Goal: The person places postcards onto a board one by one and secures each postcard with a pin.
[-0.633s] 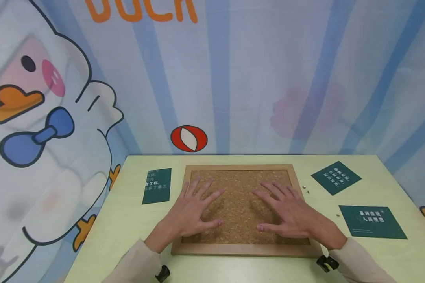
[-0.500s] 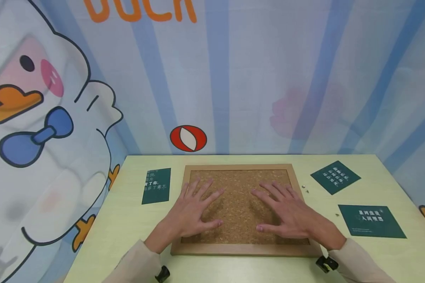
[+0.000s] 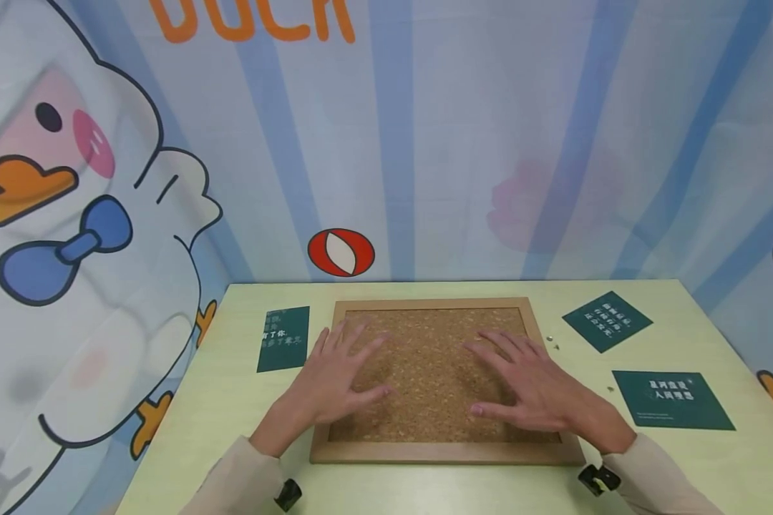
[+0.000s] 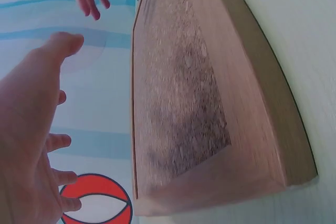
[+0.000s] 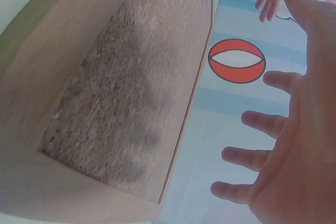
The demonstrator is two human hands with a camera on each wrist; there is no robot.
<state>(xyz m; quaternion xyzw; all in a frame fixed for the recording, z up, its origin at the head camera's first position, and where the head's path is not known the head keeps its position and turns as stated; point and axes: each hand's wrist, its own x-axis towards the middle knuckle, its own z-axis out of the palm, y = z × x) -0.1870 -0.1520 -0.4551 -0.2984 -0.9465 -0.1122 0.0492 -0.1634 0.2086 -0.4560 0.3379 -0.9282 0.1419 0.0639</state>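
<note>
A cork board (image 3: 431, 372) in a light wooden frame lies flat on the table. My left hand (image 3: 335, 375) hovers over its left side with the fingers spread; the left wrist view shows a gap between this hand (image 4: 31, 124) and the cork. Above the board's right side floats my right hand (image 3: 531, 383), its fingers fanned out. In the right wrist view, that hand (image 5: 294, 129) is also apart from the cork and holds nothing. Shadows of both hands fall on the board.
Left of the board lies a dark green card (image 3: 283, 337) with white writing. Two more green cards, one turned like a diamond (image 3: 607, 321) and one lower (image 3: 673, 400), lie on the right. Small metallic bits (image 3: 550, 339) sit between them and the frame. A printed curtain (image 3: 451, 143) hangs behind.
My left hand has shifted left, toward the frame's left edge. My right hand has moved very slightly to the right. The board and cards stay in place on the table.
</note>
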